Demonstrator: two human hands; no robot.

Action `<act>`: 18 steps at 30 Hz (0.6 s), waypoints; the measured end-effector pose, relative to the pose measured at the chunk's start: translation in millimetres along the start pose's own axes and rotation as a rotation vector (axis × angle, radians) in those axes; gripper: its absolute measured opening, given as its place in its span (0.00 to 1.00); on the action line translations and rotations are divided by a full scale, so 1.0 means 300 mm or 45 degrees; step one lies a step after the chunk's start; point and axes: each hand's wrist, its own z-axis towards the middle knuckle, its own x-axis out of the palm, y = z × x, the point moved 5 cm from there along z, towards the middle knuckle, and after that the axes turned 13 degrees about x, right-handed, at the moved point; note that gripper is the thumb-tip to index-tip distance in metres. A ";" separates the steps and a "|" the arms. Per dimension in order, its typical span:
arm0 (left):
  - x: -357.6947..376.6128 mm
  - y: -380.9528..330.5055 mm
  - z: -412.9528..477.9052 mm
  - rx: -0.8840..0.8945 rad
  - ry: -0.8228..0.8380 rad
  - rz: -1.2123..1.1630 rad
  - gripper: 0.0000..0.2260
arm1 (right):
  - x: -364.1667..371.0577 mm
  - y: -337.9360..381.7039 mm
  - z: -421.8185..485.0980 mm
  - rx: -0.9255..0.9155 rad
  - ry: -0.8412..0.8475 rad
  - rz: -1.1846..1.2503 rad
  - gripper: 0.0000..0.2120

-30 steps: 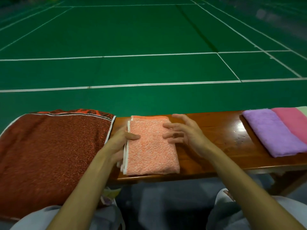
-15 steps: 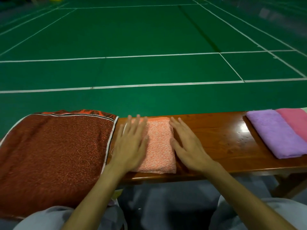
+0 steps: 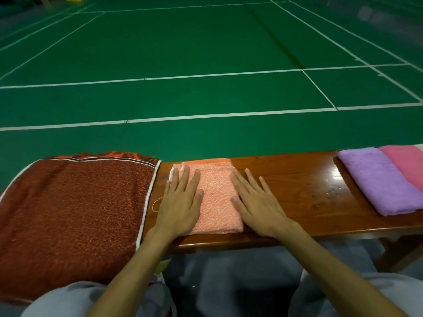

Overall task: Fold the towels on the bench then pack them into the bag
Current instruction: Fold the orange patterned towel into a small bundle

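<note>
A folded orange-and-white towel [image 3: 215,197] lies on the wooden bench [image 3: 297,193] in front of me. My left hand [image 3: 180,202] rests flat on the towel's left side, fingers spread. My right hand [image 3: 256,202] lies flat along its right edge, partly on the bench. A large dark red towel [image 3: 75,209] with a white border covers the bench's left end. A folded purple towel [image 3: 377,179] and a pink towel [image 3: 407,165] lie at the right end. No bag is in view.
A green sports court [image 3: 206,65] with white lines stretches beyond the bench. My knees in grey trousers [image 3: 343,291] sit below the bench's near edge. Bare wood shows between the orange and purple towels.
My hands went from gripping the orange towel's left edge and top to lying flat on it. The towel now looks narrower.
</note>
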 end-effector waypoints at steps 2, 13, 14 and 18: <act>0.015 -0.022 0.016 -0.033 -0.012 -0.016 0.32 | -0.006 -0.057 0.003 0.035 0.005 -0.016 0.35; 0.047 -0.168 0.075 0.009 -0.097 -0.438 0.27 | -0.125 -0.146 -0.034 -0.139 -0.242 0.366 0.30; 0.030 -0.174 0.063 0.074 -0.131 -0.490 0.27 | -0.132 -0.138 -0.048 -0.156 -0.241 0.368 0.31; -0.011 -0.195 -0.037 0.460 -0.083 -0.241 0.28 | -0.122 -0.113 -0.120 -0.256 -0.183 0.241 0.47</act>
